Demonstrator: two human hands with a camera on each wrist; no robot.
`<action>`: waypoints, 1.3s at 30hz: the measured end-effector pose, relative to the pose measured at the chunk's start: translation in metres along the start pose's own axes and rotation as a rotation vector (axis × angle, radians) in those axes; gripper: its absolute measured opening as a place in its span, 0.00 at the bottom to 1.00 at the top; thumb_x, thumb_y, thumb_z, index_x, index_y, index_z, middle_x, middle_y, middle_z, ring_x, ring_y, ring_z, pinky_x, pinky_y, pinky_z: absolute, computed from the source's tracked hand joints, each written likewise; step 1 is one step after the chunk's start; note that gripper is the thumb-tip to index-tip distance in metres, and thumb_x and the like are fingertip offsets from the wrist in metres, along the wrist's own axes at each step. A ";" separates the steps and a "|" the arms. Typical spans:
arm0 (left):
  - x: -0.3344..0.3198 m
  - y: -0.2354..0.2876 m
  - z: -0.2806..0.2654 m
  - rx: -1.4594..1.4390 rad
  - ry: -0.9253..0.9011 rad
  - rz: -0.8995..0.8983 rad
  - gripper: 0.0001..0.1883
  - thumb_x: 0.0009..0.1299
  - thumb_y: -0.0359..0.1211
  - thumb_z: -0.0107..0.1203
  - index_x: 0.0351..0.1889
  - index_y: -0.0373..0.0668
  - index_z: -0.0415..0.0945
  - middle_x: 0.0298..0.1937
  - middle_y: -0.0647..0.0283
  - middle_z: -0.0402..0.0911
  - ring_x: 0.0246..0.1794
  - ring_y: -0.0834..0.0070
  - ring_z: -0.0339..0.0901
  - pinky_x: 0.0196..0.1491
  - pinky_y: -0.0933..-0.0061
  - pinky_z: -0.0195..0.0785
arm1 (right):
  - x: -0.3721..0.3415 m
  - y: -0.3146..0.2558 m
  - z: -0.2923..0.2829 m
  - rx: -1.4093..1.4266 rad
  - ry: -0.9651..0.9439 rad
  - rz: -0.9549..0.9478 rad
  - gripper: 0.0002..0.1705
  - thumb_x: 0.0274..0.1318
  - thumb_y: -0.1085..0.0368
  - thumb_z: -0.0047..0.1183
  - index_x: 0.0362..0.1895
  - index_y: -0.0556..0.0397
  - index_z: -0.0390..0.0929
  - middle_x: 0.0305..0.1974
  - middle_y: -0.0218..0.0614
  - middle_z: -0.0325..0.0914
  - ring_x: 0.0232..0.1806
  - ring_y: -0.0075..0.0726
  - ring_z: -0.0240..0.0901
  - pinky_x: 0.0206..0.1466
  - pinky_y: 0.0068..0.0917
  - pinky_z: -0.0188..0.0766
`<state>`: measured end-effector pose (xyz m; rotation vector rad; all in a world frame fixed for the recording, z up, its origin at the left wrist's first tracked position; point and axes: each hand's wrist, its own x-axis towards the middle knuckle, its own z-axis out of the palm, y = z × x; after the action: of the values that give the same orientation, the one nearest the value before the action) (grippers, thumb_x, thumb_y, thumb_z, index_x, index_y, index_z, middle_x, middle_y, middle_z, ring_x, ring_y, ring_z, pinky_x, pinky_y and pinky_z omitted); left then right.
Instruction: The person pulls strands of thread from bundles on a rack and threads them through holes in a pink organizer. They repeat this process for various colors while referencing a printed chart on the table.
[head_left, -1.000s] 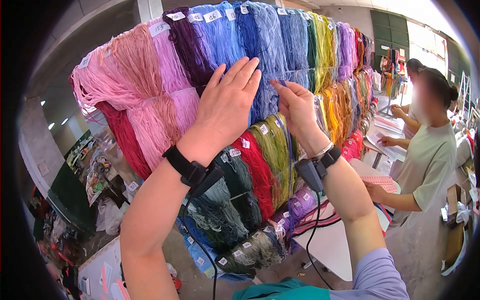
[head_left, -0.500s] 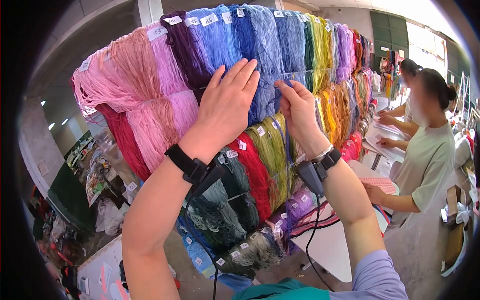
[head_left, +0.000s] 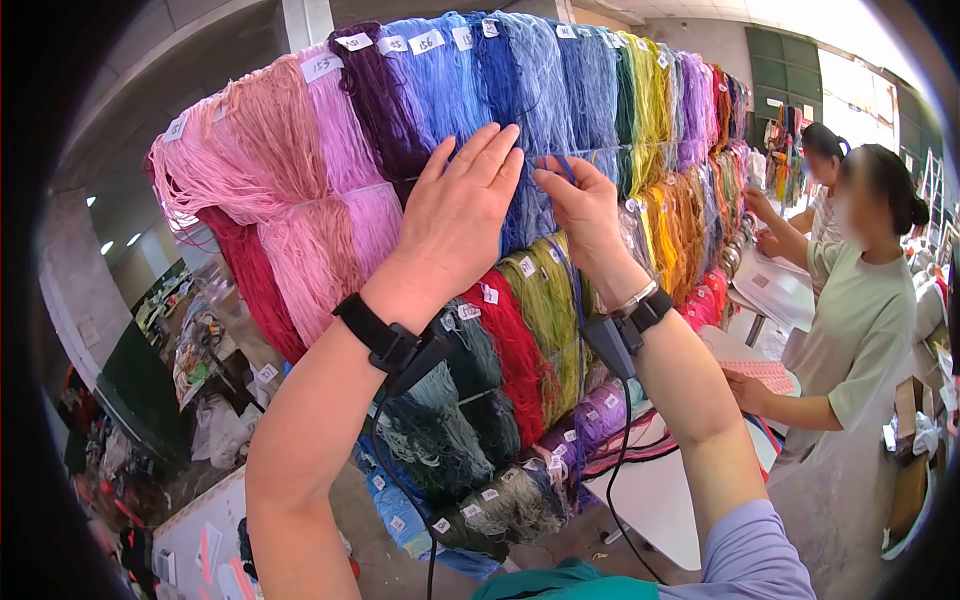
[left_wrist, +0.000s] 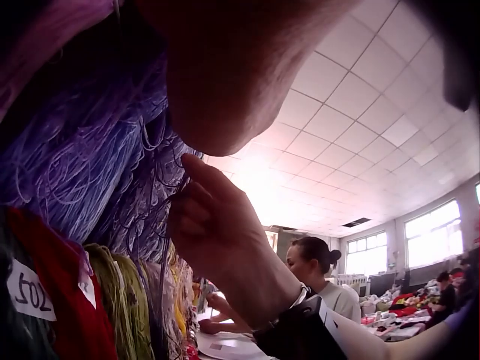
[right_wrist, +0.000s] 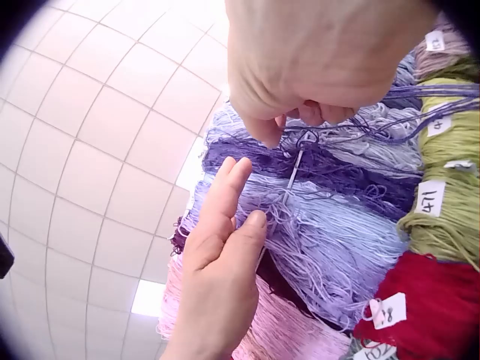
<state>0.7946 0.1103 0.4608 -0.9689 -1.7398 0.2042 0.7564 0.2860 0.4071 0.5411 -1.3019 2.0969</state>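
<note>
Skeins of yarn in many colours hang in tiers on a rack before me. My left hand (head_left: 460, 200) rests on the blue skeins (head_left: 500, 75) with fingers straight and close together, pointing up. Just to its right, my right hand (head_left: 588, 215) pinches violet-blue yarn (head_left: 577, 290) between thumb and fingers, and loose strands trail below the hand. In the right wrist view a thin pale tie (right_wrist: 295, 171) crosses the blue skeins between the two hands. The ends of the pinched strands are hidden behind my right fingers.
Numbered paper tags (head_left: 321, 64) mark the skeins. Lower tiers hold red yarn (head_left: 508, 350), olive and dark green ones. Two people stand at the right by a white table (head_left: 765, 285). Cables run down from both wrist cameras. Bags and bundles lie on the left.
My right hand has shifted slightly left, toward the left hand, still pinching the yarn. The left hand stays almost in place. A person in the background has raised an arm.
</note>
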 end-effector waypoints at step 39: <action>0.025 -0.009 0.027 0.143 0.287 -0.039 0.31 0.66 0.25 0.50 0.70 0.43 0.66 0.73 0.61 0.67 0.75 0.64 0.60 0.74 0.53 0.50 | -0.369 -0.069 -0.184 -1.452 -0.942 0.161 0.03 0.52 0.68 0.52 0.29 0.50 0.71 0.17 0.38 0.69 0.18 0.50 0.72 0.22 0.45 0.69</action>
<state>0.7646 0.1297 0.4734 -0.8157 -1.4596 0.1538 1.0693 0.3724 0.1433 0.6979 -2.8991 0.4039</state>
